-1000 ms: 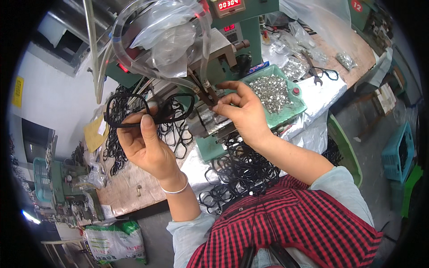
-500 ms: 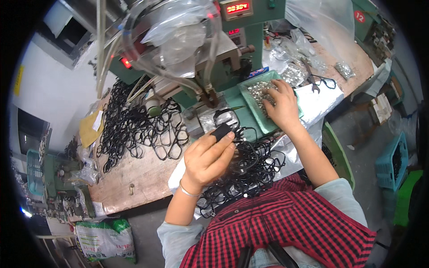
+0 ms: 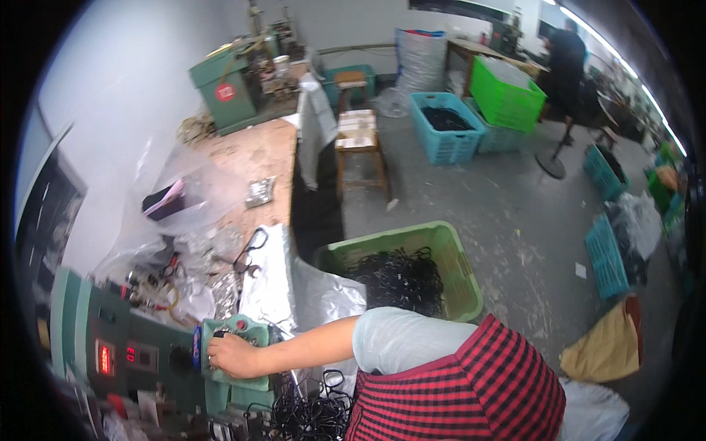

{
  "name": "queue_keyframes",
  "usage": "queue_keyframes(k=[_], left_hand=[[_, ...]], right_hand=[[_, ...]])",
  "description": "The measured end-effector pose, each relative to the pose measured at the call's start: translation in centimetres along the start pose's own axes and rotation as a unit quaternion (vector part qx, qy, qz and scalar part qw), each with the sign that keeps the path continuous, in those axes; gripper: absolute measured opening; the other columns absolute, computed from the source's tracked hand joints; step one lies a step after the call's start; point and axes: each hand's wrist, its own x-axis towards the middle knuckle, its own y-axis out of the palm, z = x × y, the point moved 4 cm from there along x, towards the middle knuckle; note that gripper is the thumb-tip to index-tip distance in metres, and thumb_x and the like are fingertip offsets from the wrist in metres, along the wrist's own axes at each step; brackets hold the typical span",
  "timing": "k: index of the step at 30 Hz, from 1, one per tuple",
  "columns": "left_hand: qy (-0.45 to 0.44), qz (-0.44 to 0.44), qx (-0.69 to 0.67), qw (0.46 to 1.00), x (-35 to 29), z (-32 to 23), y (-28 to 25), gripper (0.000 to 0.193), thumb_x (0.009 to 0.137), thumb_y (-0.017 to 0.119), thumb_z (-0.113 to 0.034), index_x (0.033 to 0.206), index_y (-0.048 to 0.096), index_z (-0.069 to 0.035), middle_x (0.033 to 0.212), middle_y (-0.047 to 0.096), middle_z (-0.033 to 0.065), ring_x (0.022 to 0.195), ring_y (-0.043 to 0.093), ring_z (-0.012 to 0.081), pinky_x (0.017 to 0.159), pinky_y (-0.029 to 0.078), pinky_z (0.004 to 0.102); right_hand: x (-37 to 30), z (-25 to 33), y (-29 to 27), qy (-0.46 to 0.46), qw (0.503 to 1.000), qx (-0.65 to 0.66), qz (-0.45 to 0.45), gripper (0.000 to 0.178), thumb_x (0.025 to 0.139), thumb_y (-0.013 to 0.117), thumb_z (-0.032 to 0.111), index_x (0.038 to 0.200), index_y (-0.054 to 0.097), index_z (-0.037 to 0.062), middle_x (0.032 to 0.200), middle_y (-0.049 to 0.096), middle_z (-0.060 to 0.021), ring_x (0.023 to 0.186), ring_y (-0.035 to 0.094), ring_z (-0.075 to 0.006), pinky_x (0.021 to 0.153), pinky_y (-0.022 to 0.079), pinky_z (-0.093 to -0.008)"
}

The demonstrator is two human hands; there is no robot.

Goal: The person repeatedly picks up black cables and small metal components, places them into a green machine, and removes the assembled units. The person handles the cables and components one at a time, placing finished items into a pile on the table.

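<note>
My right hand (image 3: 235, 356) is down in a small green tray (image 3: 257, 384), its fingers curled and pointing inward. Whatever they hold, if anything, is hidden by the hand. A small dark patch shows beside the knuckles. Little of the small metal pieces in the tray shows around the hand. Just nearer than the tray lies a tangled heap of black cord loops (image 3: 312, 415). My left hand is out of the picture.
A green machine (image 3: 110, 323) with red displays stands left of the tray. Scissors (image 3: 254, 248) and silver sheeting (image 3: 268, 287) lie beyond it. A green crate (image 3: 471, 283) of black loops sits on the floor, past it a stool (image 3: 357, 140). Far back stands a person (image 3: 566, 62).
The view has swung to the right. My left hand, which held a black piece, has left the picture. My right hand's fingers, spread over the tray before, are now curled in it.
</note>
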Motion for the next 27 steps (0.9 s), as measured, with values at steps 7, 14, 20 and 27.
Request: queue_keyframes(k=[7,14,20,27], left_hand=[[-0.13,0.194,0.306,0.923,-15.2,13.4,4.0,0.068,0.082,0.072,-0.052,0.112,0.064,0.008,0.11,0.065,0.0265,0.103,0.061,0.0445,0.087,0.048,0.0552],[-0.411,0.349,0.134,0.831,-17.6,20.1,4.8,0.062,0.078,0.077,-0.044,0.113,0.065,0.006,0.113,0.066,0.0286,0.099,0.064,0.0421,0.086,0.049,0.0528],[-0.444,0.384,0.027,0.81,-16.1,22.9,5.9,0.031,0.077,0.073,-0.021,0.091,0.069,0.007,0.092,0.071,0.0251,0.08,0.068,0.0355,0.071,0.051,0.0471],[-0.522,0.342,0.09,0.776,-13.7,18.6,1.9,0.023,0.074,0.077,-0.018,0.088,0.07,-0.001,0.094,0.072,0.0204,0.089,0.069,0.0374,0.078,0.053,0.0436]], right_hand=[[-2.1,-1.0,-4.3,0.187,0.963,0.191,-0.037,0.009,0.075,0.07,0.012,0.079,0.066,0.0046,0.081,0.064,-0.0138,0.087,0.062,-0.0352,0.078,0.048,-0.0463],[-0.9,0.2,-2.2,0.1,0.99,0.1,-0.01,0.013,0.075,0.064,0.008,0.087,0.066,0.0031,0.086,0.064,-0.0131,0.092,0.06,-0.0344,0.08,0.047,-0.0456],[-0.9,-1.0,-3.8,0.136,0.984,0.093,0.062,0.015,0.077,0.064,0.011,0.089,0.073,0.0092,0.089,0.067,-0.0129,0.087,0.062,-0.0356,0.081,0.051,-0.0474],[-0.9,-0.1,-7.1,0.166,0.974,0.139,0.061,0.011,0.081,0.069,0.009,0.09,0.075,0.0088,0.088,0.073,-0.008,0.088,0.067,-0.0261,0.084,0.05,-0.0369]])
